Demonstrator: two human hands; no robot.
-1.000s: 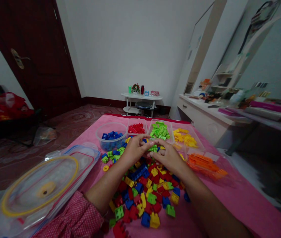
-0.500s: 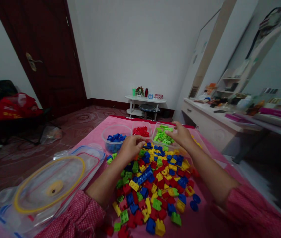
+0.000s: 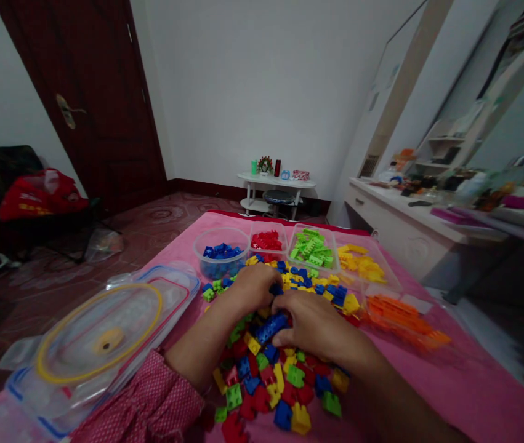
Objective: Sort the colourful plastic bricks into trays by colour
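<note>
Mixed blocks (image 3: 279, 376) heap mid worktop (image 3: 409, 375), prob. for two-hand access. L hand (image 3: 256, 287) curls in, R hand (image 3: 314, 321) spreads thumb by a long blue block (image 3: 268, 328); fingers half hidden, can't tell if either grips. Lids (image 3: 77, 351) at 9 o'clk, likely parked aside; clear tubs (image 3: 222, 269) 11–3, presumably for quick reach.

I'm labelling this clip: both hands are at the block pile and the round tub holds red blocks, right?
No: the head view shows the round tub holding blue blocks, not red; left hand and right hand are at the block pile.
</note>
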